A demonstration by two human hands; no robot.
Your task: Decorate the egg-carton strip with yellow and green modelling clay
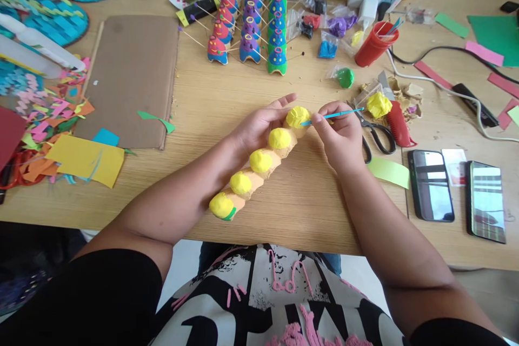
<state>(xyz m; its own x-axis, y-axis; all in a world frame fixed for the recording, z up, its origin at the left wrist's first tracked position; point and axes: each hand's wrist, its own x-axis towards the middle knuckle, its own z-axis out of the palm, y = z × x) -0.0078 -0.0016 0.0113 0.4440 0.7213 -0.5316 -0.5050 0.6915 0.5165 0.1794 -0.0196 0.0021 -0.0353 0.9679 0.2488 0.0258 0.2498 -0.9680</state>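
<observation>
A strip of egg carton cups (265, 165) slants across the front middle, its several humps capped with yellow clay. Green shows on the side of the nearest hump. My left hand (265, 124) is wrapped round the far end of the strip from the left, with part of its grip hidden behind it. Between the thumb and fingers of my right hand (338, 132) is a thin blue stick (338, 114); its left tip touches the lower edge of the farthest yellow cap. A crumpled yellow clay lump (379, 105) lies right of my right hand.
Black scissors (379, 138), a red-handled knife (399, 121) and two phones (432, 186) lie right. Painted carton strips (250, 21) with pins, clay bags (327, 46) and a red cup (375, 46) stand farther back. Cardboard (132, 81) and paper scraps (87, 159) lie left.
</observation>
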